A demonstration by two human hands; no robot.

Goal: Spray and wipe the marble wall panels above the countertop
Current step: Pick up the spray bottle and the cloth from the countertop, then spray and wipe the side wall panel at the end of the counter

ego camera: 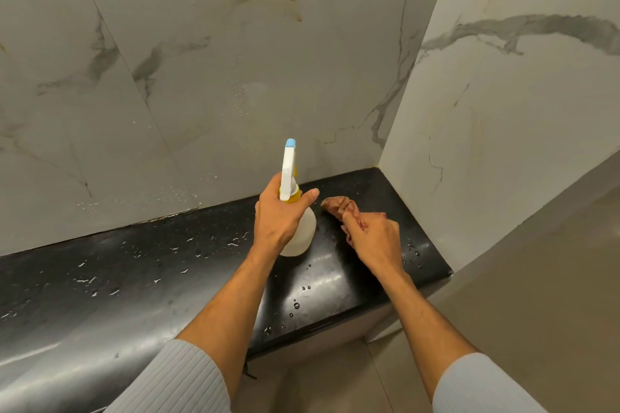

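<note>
Here, the left hand (278, 214) grips a spray bottle (300, 231) round its yellow neck. The thumb lies along the near side and the other fingers are curled round the far side, mostly hidden. The bottle has a pale translucent body and a white trigger head with a blue nozzle (290, 143) aimed at the marble wall panels (218, 60) behind the bench (134, 278). Whether the base of the bottle rests on the bench or hangs just above it cannot be told.

Just beside it, the right hand (375, 238) holds a bunched reddish-brown cloth (339, 204), its fingers (352, 218) curled tight round the fabric. The loose end of the cloth sticks out toward the wall, low over the black bench top near the corner.

Fine droplets (241, 100) speckle the grey-veined back panel above the bottle, with more low down near the joint with the bench. Beads of water (297, 305) also sit on the glossy bench surface. A second marble panel (503, 111) forms the side wall at the right. Both forearms come out of pale ribbed sleeves (177, 379).
</note>
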